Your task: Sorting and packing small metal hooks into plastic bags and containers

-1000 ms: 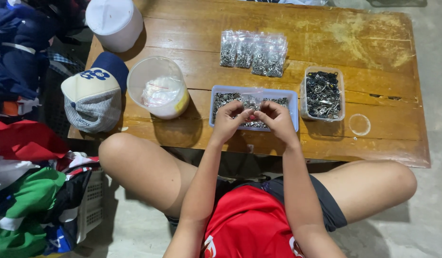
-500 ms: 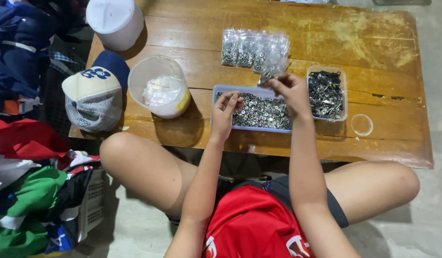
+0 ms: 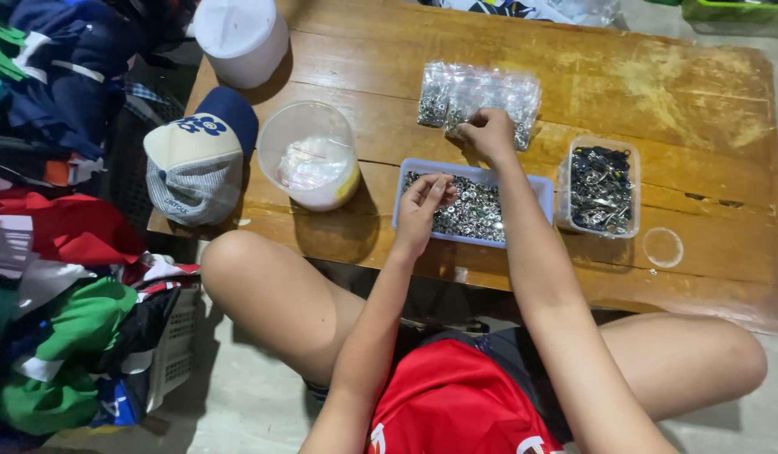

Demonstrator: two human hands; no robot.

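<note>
My right hand [image 3: 488, 133] reaches over the wooden table [image 3: 624, 76] and rests on a row of small clear bags [image 3: 477, 94] filled with little metal rings, fingers curled on one bag. My left hand [image 3: 425, 202] hovers over the left end of a shallow blue tray [image 3: 539, 187] full of loose silver rings, fingertips pinched together; whether it holds a ring I cannot make out. A clear square tub [image 3: 601, 188] of darker metal parts stands to the right of the tray.
A round clear tub [image 3: 309, 155] with plastic bags inside sits left of the tray, a white lidded bucket [image 3: 242, 35] behind it. A blue-and-cream cap [image 3: 197, 155] lies at the table's left edge. A small clear lid [image 3: 663, 247] lies right. Piled clothes [image 3: 61, 235] fill the floor left.
My right hand left the tray and carried a filled bag up to the row of bags at the back. My left hand stayed at the tray's left end.
</note>
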